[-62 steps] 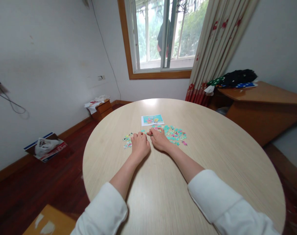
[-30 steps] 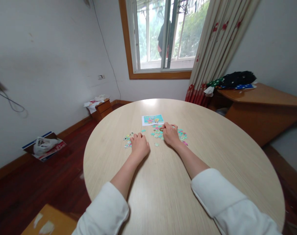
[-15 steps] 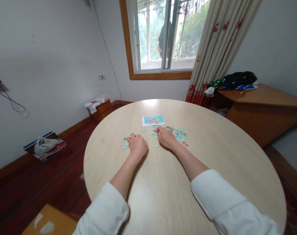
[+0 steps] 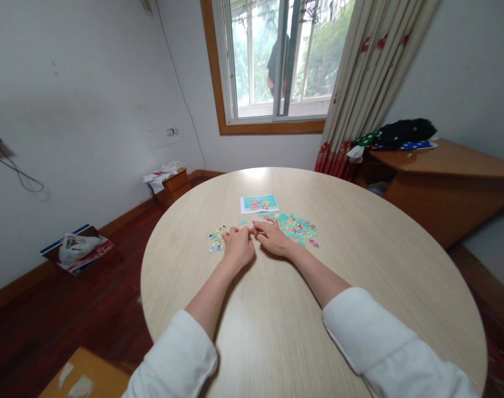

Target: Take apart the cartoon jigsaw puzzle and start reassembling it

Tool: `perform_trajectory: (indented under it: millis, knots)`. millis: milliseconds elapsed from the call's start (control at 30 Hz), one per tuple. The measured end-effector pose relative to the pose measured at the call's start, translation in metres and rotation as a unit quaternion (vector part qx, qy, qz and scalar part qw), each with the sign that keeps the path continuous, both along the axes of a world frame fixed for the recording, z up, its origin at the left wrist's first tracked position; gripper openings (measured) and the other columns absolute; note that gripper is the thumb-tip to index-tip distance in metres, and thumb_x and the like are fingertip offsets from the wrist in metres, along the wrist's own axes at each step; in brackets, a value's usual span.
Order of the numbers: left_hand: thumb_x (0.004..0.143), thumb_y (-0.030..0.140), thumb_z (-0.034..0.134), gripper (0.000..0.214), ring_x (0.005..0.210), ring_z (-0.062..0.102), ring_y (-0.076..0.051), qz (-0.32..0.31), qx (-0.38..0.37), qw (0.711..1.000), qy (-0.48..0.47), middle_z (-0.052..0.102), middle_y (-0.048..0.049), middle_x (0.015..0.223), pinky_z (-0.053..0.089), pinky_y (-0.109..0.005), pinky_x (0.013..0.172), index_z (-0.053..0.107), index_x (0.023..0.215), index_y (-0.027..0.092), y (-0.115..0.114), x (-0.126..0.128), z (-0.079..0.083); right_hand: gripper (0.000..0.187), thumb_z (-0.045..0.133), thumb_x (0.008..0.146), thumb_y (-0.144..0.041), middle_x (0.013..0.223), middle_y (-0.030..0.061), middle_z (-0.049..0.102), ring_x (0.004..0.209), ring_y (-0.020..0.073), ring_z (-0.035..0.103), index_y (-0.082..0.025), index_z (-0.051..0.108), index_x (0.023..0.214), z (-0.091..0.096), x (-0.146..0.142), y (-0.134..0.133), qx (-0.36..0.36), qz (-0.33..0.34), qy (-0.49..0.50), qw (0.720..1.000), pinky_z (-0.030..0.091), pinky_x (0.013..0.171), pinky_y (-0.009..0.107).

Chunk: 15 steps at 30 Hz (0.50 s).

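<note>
Small turquoise and pink jigsaw pieces (image 4: pixel 298 228) lie scattered on a round pale wooden table (image 4: pixel 359 265). A smaller cluster of pieces (image 4: pixel 215 241) lies left of my hands. A printed reference picture (image 4: pixel 259 203) lies flat just beyond them. My left hand (image 4: pixel 237 247) rests on the table with its fingers curled. My right hand (image 4: pixel 273 238) sits close beside it, fingertips pinched toward the left hand's fingertips. The two hands meet over a tiny piece that I cannot make out clearly.
A window (image 4: pixel 276 61) and a patterned curtain (image 4: pixel 359 83) are behind the table. A wooden desk (image 4: pixel 446 166) with dark clothes stands at the right. On the dark floor are a plastic bag (image 4: pixel 75 247), a small box (image 4: pixel 172 182) and cardboard (image 4: pixel 86 376).
My right hand drew back from the pile of pieces on the right and came left to meet my left hand. The left hand has hardly shifted.
</note>
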<state>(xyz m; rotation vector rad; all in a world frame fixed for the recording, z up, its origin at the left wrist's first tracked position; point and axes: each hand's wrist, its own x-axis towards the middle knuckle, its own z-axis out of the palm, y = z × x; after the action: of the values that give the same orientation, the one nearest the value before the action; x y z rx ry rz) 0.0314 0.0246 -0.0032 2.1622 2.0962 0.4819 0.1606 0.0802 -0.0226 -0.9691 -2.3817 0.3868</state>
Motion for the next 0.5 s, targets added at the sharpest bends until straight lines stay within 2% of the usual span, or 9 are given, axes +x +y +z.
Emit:
perform_trajectory:
  millis: [133, 233, 333, 500]
  knots:
    - [0.083, 0.013, 0.038, 0.024, 0.106, 0.050, -0.027, 0.027, -0.014, 0.999, 0.026, 0.066, -0.0107, 0.098, 0.031, -0.042, 0.088, 0.059, 0.093, 0.019, -0.001, 0.001, 0.003, 0.022, 0.032, 0.081, -0.011, 0.093, 0.0039, 0.070, 0.095, 0.0176, 0.059, -0.021, 0.053, 0.082, -0.001, 0.002, 0.006, 0.015, -0.071, 0.060, 0.996, 0.028, 0.098, 0.039]
    - [0.083, 0.014, 0.038, 0.024, 0.107, 0.049, -0.029, 0.044, -0.020, 0.998, 0.041, 0.065, -0.0124, 0.099, 0.030, -0.044, 0.089, 0.059, 0.093, 0.018, -0.001, 0.002, 0.006, 0.028, 0.028, 0.082, -0.009, 0.099, 0.0045, 0.071, 0.093, 0.0171, 0.060, -0.020, 0.054, 0.084, 0.001, 0.007, 0.011, 0.026, -0.181, 0.097, 0.978, 0.031, 0.093, 0.036]
    - [0.083, 0.015, 0.038, 0.025, 0.107, 0.049, -0.030, 0.056, -0.018, 0.997, 0.049, 0.065, -0.0128, 0.104, 0.030, -0.045, 0.089, 0.060, 0.096, 0.017, -0.001, 0.001, 0.007, 0.028, 0.028, 0.084, -0.011, 0.096, 0.0040, 0.072, 0.090, 0.0187, 0.061, -0.020, 0.054, 0.083, 0.002, 0.013, 0.014, 0.033, -0.271, 0.101, 0.957, 0.029, 0.091, 0.036]
    - [0.084, 0.016, 0.037, 0.029, 0.108, 0.048, -0.031, 0.074, -0.008, 0.995, 0.072, 0.066, -0.0134, 0.107, 0.030, -0.046, 0.089, 0.062, 0.098, 0.015, -0.002, -0.003, 0.008, 0.030, 0.028, 0.086, -0.014, 0.081, 0.0024, 0.073, 0.077, 0.0189, 0.062, -0.021, 0.054, 0.073, -0.004, 0.023, 0.023, 0.013, -0.303, 0.095, 0.948, 0.031, 0.083, 0.033]
